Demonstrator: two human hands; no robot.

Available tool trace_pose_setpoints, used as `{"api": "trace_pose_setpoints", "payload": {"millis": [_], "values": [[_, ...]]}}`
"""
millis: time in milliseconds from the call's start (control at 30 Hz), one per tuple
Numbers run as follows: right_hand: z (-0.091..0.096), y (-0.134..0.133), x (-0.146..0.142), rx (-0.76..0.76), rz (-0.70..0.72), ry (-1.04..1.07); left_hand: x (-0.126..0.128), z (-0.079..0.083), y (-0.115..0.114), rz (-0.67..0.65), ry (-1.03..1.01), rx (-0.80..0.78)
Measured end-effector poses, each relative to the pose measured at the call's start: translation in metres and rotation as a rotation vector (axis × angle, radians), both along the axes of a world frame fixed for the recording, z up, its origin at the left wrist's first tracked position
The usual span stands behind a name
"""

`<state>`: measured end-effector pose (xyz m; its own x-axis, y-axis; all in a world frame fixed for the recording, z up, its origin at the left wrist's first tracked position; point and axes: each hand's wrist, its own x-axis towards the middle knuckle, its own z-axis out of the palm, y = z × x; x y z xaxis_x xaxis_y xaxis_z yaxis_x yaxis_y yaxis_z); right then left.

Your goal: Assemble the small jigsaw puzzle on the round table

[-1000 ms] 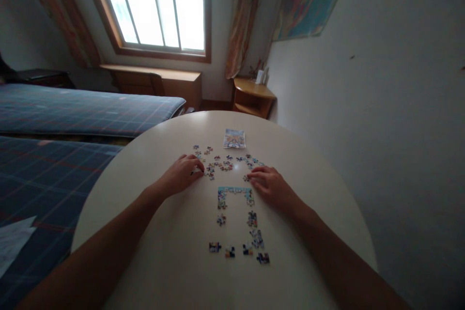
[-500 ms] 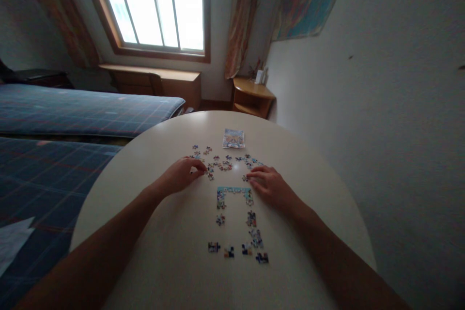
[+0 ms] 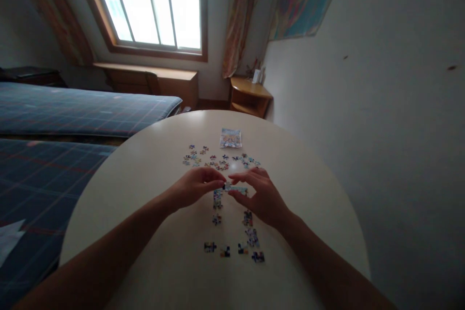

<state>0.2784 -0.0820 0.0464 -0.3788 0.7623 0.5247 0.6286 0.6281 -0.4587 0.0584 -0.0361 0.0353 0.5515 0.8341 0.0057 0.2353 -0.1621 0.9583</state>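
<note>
Both my hands meet over the top edge of a partly built jigsaw frame (image 3: 232,218) on a round pale table (image 3: 308,189). My left hand (image 3: 196,187) pinches a small puzzle piece (image 3: 225,186) at its fingertips. My right hand (image 3: 259,196) is curled beside it, thumb and fingers closing on the same spot at the frame's light blue top strip (image 3: 240,188). Loose puzzle pieces (image 3: 218,161) lie scattered just beyond my hands. A small reference picture (image 3: 230,138) lies further back.
Short runs of joined pieces (image 3: 232,251) lie near the table's front. Two beds with blue plaid covers (image 3: 72,116) stand to the left. A window (image 3: 152,5), a wooden desk (image 3: 160,80) and a corner shelf (image 3: 249,94) are at the back. A wall (image 3: 381,106) runs close on the right.
My left hand left the loose pieces and came right with a piece in its fingertips. My right hand lifted off the table and moved left to meet it over the frame's top edge.
</note>
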Motion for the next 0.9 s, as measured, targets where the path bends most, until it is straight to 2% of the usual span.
{"api": "trace_pose_setpoints", "payload": {"millis": [300,467,567,700,800,900], "values": [[-0.001,0.002,0.002,0.03,0.014,-0.003,0.004,0.002,-0.003,-0.021,-0.04,-0.023],[0.0,0.002,0.002,0.026,0.005,-0.018,0.003,0.001,-0.003,-0.017,-0.025,0.035],[-0.003,0.005,0.004,0.011,-0.036,-0.019,-0.004,0.002,0.002,0.044,0.12,0.165],[-0.011,0.013,0.011,-0.031,-0.141,-0.027,-0.029,0.002,0.02,0.302,0.444,0.415],[-0.017,0.023,0.013,-0.064,-0.21,-0.064,-0.047,-0.001,0.034,0.363,0.648,0.437],[-0.021,0.032,0.011,-0.103,-0.265,-0.097,-0.052,-0.004,0.039,0.345,0.68,0.458]]}}
